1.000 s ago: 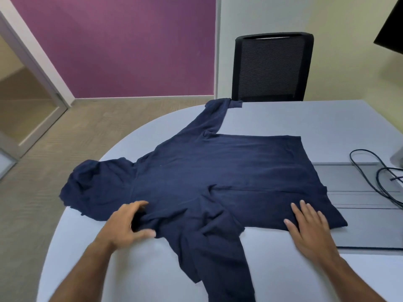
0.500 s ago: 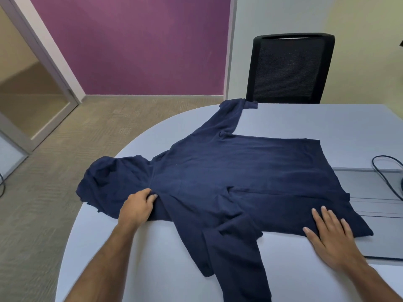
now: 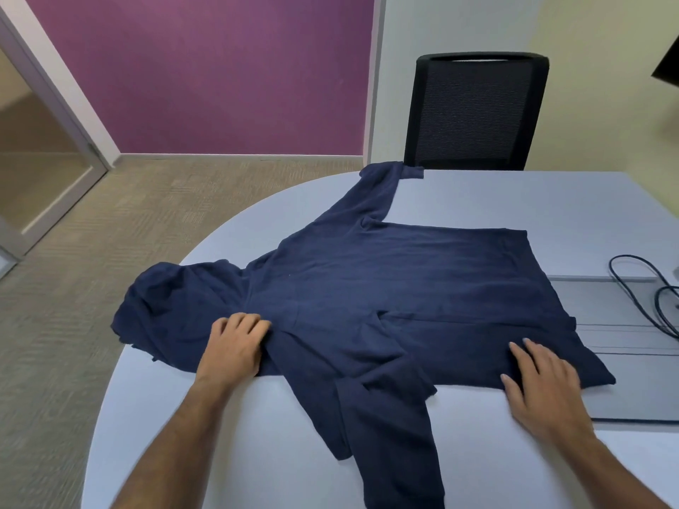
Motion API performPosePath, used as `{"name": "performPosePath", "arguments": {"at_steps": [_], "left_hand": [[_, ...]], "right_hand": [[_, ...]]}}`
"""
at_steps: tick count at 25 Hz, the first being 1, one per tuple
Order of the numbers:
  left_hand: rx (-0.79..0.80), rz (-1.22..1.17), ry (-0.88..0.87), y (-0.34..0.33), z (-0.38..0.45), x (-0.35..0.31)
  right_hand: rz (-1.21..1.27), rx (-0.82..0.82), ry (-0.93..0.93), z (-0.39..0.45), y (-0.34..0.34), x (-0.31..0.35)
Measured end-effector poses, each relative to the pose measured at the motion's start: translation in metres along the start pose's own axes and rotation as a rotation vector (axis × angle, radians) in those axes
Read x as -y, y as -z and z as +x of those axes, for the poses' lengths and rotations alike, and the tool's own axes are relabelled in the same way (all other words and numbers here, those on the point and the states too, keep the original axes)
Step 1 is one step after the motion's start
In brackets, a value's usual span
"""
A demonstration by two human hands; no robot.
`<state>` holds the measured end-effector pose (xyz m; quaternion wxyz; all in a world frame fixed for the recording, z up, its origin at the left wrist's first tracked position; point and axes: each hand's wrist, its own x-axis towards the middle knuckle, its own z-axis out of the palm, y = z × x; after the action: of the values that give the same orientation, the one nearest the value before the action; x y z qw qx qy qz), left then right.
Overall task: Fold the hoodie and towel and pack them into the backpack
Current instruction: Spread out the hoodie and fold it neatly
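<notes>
1. A navy hoodie (image 3: pixel 385 299) lies spread flat on a pale grey table (image 3: pixel 514 200), hood at the left.
2. The left hand (image 3: pixel 235 347) rests on the near shoulder beside the hood, fingers curled into the cloth, pinching it.
3. One sleeve hangs off the near table edge; the other reaches toward a black chair (image 3: pixel 474 112).
4. The right hand (image 3: pixel 543 383) lies flat and released on the hem's near corner.
5. Black cables (image 3: pixel 646 288) sit far right.
</notes>
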<state>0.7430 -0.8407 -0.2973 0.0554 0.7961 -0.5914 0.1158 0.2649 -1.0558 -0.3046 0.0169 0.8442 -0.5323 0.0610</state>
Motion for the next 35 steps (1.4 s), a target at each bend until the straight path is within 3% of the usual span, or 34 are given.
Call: {"name": "performPosePath", "arguments": {"at_steps": [2,4,8,10,12,16,18,20,26,29,32,35], "left_hand": [[-0.010,0.025,-0.067,0.005,-0.005,-0.001],[0.028,0.033,-0.081,0.013,-0.009,-0.003],[0.090,-0.063,-0.140,0.037,-0.009,-0.017],[0.108,-0.129,-0.202,0.048,0.005,-0.034],[0.143,-0.144,-0.326,0.055,0.030,-0.062],[0.338,-0.099,-0.578,0.058,0.074,-0.138],[0.505,-0.004,-0.570,0.055,0.085,-0.166],[0.576,0.021,-0.532,0.051,0.094,-0.175],[0.639,-0.162,-0.421,0.030,0.110,-0.171],[0.636,-0.123,-0.462,0.027,0.115,-0.179],[0.573,-0.098,-0.512,0.028,0.120,-0.177],[0.474,-0.313,-0.435,0.028,0.128,-0.162]], "right_hand": [[0.152,-0.152,0.114,-0.011,0.010,0.033],[0.353,-0.110,0.083,-0.030,0.023,0.075],[0.470,0.336,-0.188,-0.058,0.033,0.131],[0.454,0.551,-0.191,-0.066,0.040,0.142],[0.477,0.639,-0.161,-0.069,0.045,0.145],[0.587,0.662,-0.161,-0.068,0.043,0.137],[0.690,0.698,-0.190,-0.066,0.043,0.128],[0.809,0.714,-0.231,-0.063,0.047,0.117],[0.910,0.755,-0.284,-0.035,0.074,0.063],[0.858,0.835,-0.255,-0.029,0.072,0.053],[0.776,0.854,-0.204,-0.021,0.074,0.043],[0.670,0.816,-0.120,0.001,0.091,0.028]]}}
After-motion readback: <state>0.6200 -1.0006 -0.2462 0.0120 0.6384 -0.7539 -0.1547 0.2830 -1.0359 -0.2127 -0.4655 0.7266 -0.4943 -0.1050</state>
